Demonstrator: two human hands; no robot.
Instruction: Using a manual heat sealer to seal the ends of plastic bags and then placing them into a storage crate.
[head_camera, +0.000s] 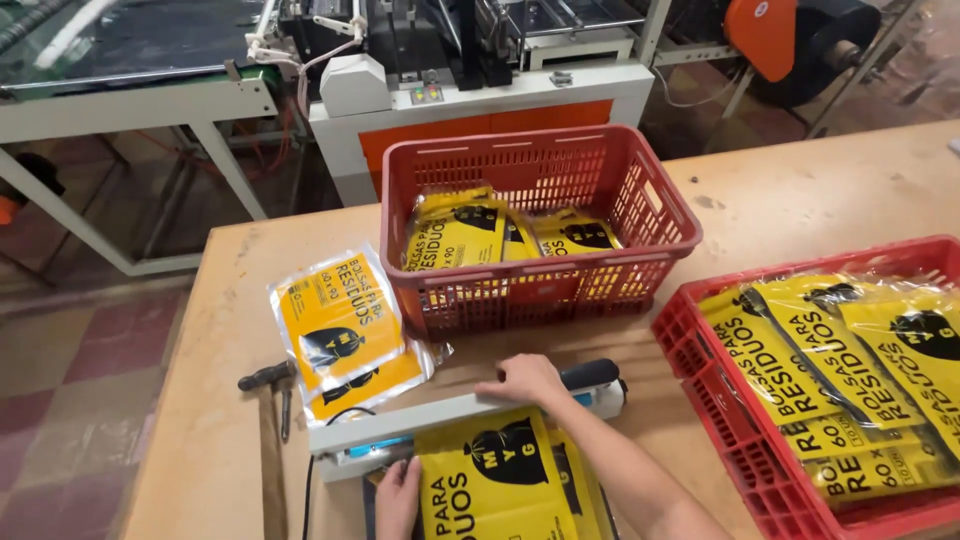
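Yellow bag (490, 470) under sealer (450, 415), hands (530, 380) pressing flat on wooden table (800, 190).

Glossy plastic, matt wood

The yellow bags (495, 480) sit in shiny, crinkled clear plastic film; the red crates (640, 215) are moulded lattice plastic; the worktable (790, 190) is matt, scuffed wooden board; the sealer bar (440, 415) looks smooth, pale painted metal.

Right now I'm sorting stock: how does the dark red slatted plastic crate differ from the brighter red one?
The dark red slatted plastic crate sits across the table, fully visible, partly filled; the brighter red crate sits at the right, cropped, nearly full. Both hold yellow bagged packs.
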